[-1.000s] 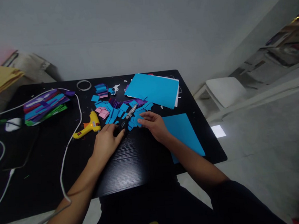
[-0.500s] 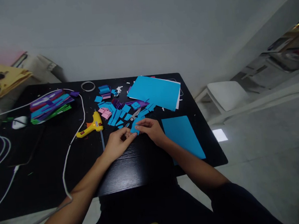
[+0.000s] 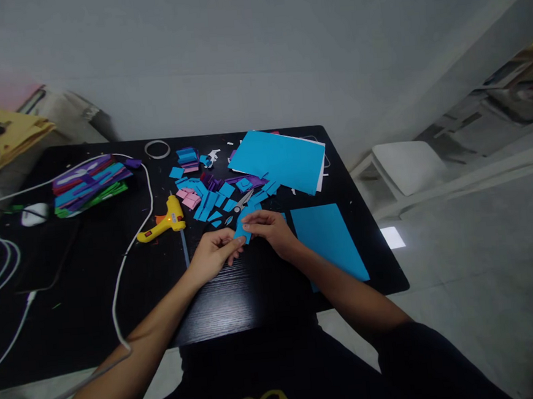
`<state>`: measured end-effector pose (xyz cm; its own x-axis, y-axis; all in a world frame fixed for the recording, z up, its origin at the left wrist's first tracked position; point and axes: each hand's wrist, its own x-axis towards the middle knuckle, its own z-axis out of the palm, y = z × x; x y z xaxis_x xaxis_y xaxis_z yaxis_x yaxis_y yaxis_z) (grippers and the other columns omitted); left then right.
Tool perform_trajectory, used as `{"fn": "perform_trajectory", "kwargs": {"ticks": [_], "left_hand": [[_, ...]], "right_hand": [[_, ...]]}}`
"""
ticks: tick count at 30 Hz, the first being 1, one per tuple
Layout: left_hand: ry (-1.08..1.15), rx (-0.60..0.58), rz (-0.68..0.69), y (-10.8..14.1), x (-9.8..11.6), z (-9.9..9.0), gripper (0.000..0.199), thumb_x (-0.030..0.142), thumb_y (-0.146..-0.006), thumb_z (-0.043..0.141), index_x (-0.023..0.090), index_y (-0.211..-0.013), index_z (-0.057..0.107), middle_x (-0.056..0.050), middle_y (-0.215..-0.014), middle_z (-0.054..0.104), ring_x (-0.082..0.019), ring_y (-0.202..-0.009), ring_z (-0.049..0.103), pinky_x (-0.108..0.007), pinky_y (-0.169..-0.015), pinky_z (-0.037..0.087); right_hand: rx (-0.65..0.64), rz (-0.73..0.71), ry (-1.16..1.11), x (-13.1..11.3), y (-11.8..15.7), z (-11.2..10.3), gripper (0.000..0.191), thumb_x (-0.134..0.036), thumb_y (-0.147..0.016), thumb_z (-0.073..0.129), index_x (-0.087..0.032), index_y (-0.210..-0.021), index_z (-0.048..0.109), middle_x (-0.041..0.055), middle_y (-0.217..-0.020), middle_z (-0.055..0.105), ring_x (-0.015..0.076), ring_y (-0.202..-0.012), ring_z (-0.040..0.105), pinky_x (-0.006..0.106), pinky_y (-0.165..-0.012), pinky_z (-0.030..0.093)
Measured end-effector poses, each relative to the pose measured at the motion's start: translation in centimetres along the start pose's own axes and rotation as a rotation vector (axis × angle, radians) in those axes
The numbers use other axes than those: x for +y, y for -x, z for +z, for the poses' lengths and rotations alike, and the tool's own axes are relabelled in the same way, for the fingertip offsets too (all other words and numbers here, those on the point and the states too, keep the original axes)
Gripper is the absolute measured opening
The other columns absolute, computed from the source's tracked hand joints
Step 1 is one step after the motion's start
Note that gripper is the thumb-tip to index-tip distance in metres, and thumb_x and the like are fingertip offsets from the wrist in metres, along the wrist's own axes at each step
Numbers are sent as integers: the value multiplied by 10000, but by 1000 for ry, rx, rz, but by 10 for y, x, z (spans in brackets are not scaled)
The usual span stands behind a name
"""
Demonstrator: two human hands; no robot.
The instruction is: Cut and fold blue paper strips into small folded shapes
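A small blue paper piece is held between both hands above the black table. My left hand pinches its lower left part between thumb and fingers. The fingertips of my right hand grip its right side. Just beyond the hands, scissors lie partly open among cut blue pieces. Pink pieces and purple scraps are beside them. A yellow glue gun rests on the table left of the hands.
A large blue sheet lies over white paper at the back right; another blue sheet is under my right forearm. Bundled coloured strips, a white cable and a dark phone are at left. A white stool stands right.
The blue piece has tilted a little between my fingers, and my left fingers have shifted slightly on it. The whole view has moved slightly.
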<state>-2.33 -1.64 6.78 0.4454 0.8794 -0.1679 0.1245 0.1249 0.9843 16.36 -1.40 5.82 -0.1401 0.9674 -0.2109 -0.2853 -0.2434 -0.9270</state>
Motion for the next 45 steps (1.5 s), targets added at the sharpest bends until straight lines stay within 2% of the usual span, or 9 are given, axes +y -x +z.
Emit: {"fn": "perform_trajectory", "kwargs": {"ticks": [5,8,13,23,28,32,36,41,45], "left_hand": [[24,5,24,1,3,3,341,470,-841,744,145,-748,695,-2,-629,658,-94,-453,566,-217,-462,472],[28,10,31,1,3,3,341,471,-842,739,145,-753,694,-7,-638,668,-101,-467,586,-223,-480,493],[8,47,37,1,2,1,336,463,-827,752,146,-739,683,0,-618,663,-97,-454,580,-218,-483,487],[-35,68,49,2,-1,2,328,435,-803,766,158,-676,645,0,-585,653,-110,-455,590,-221,-485,481],[-79,138,102,4,-1,3,343,464,-822,757,163,-700,649,9,-596,640,-104,-457,575,-219,-485,461],[-125,153,147,5,0,2,346,470,-869,702,164,-714,653,1,-623,650,-116,-518,594,-229,-540,473],[-145,194,159,5,1,0,314,445,-882,680,166,-742,649,18,-585,622,-116,-534,576,-229,-568,452],[-132,215,135,5,3,-1,290,450,-860,698,172,-784,664,31,-586,601,-114,-526,541,-228,-541,424],[-157,244,148,5,2,-1,272,425,-860,695,174,-759,664,25,-582,603,-119,-537,533,-236,-554,420]], "right_hand": [[1,68,-135,3,-2,1,251,-282,-616,890,-203,-819,763,-16,-705,689,144,-674,626,286,-674,512],[1,66,-120,3,-1,1,263,-299,-630,889,-207,-837,754,-11,-736,698,151,-702,639,298,-697,528],[-8,-33,39,0,1,0,210,-341,-709,832,-216,-862,761,-2,-799,731,150,-724,649,303,-723,548],[-24,-224,257,3,3,3,190,-331,-778,778,-215,-903,696,8,-777,723,161,-710,672,299,-688,529],[-55,-182,218,-2,4,1,264,-369,-765,803,-223,-957,695,-1,-767,732,157,-660,673,305,-681,547],[-52,-120,123,-2,3,1,316,-410,-694,872,-208,-873,709,-2,-755,724,154,-635,669,314,-677,555],[-50,-163,149,0,3,2,267,-405,-697,877,-205,-802,734,4,-739,721,157,-660,671,319,-701,560],[-42,-212,208,2,5,3,243,-422,-731,848,-212,-820,765,23,-793,750,181,-732,699,339,-755,579],[-37,-223,210,2,5,3,218,-401,-732,848,-215,-823,778,24,-787,754,178,-711,697,332,-734,577]]}}
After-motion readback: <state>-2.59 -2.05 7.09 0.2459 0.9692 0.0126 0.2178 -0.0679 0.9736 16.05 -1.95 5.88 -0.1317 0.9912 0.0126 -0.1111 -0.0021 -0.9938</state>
